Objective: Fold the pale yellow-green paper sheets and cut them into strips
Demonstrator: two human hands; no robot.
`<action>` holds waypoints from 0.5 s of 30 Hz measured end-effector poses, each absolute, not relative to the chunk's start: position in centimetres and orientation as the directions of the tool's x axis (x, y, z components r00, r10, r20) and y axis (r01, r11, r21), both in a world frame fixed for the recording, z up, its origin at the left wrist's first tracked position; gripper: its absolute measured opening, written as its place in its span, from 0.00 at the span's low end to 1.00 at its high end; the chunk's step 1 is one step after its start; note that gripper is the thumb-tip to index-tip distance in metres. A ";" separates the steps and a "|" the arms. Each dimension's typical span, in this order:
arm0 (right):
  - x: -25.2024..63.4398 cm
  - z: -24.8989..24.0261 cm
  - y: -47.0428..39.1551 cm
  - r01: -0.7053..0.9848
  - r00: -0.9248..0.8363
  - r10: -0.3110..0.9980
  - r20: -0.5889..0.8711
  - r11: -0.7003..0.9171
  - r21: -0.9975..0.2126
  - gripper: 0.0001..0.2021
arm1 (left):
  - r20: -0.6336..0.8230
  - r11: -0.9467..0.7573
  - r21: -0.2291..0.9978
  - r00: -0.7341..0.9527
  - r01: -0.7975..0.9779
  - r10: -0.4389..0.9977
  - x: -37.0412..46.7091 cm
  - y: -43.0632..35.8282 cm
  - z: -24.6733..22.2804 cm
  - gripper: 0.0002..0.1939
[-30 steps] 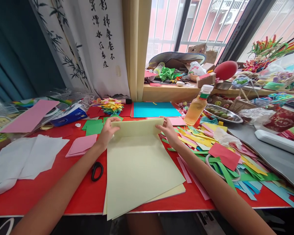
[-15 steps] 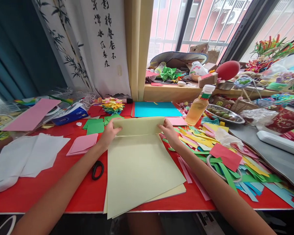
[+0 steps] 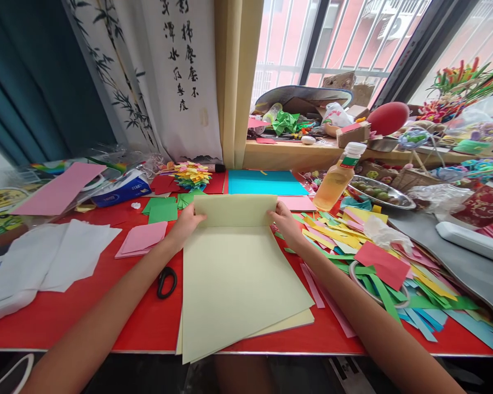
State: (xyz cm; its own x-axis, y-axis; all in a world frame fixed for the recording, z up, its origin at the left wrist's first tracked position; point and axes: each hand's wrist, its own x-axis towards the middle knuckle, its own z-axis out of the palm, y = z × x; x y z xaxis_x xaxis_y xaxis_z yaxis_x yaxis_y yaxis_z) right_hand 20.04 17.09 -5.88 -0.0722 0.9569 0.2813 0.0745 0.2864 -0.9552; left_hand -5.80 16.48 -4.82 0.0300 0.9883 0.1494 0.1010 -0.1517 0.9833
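A large pale yellow-green sheet of paper (image 3: 238, 279) lies on the red tabletop before me, with more sheets under it that stick out at its lower edges. Its far end stands up as a bent strip with a crease line across it. My left hand (image 3: 189, 221) pinches the left end of this strip, thumb on the near side. At the strip's right end my right hand (image 3: 283, 221) grips in the same way. Black scissors handles (image 3: 166, 282) poke out beside the sheet, below my left wrist; the blades are hidden.
Pink paper squares (image 3: 142, 239) and green squares (image 3: 162, 209) lie left of the sheet. Cut paper strips (image 3: 332, 232) crowd the right side, near a bottle (image 3: 337, 178) and a metal dish of fruit (image 3: 406, 203). Blue paper (image 3: 267, 182) lies at the back.
The view has shifted slightly, so everything sits a little further right. Both hands keep their hold on the strip, which appears slightly more upright.
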 end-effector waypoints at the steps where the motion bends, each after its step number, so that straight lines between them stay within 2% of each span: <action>1: 20.0 -5.8 17.1 0.075 -0.073 0.957 0.281 0.286 -0.955 0.14 | 0.153 -0.154 0.983 0.026 0.100 0.988 -5.9 16.5 -4.9 0.21; 15: 19.9 -5.7 16.6 0.106 -0.071 0.970 0.234 0.241 -0.965 0.18 | 0.133 -0.134 0.984 0.020 0.115 0.991 -6.0 16.7 -5.1 0.20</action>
State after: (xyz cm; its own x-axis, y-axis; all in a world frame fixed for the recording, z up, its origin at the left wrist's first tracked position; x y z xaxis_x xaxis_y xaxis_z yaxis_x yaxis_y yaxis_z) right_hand 19.86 16.60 -5.70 -0.0708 0.9696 0.2341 0.1063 0.2407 -0.9648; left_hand -5.99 16.74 -5.11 0.0203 0.9909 0.1330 0.1149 -0.1344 0.9842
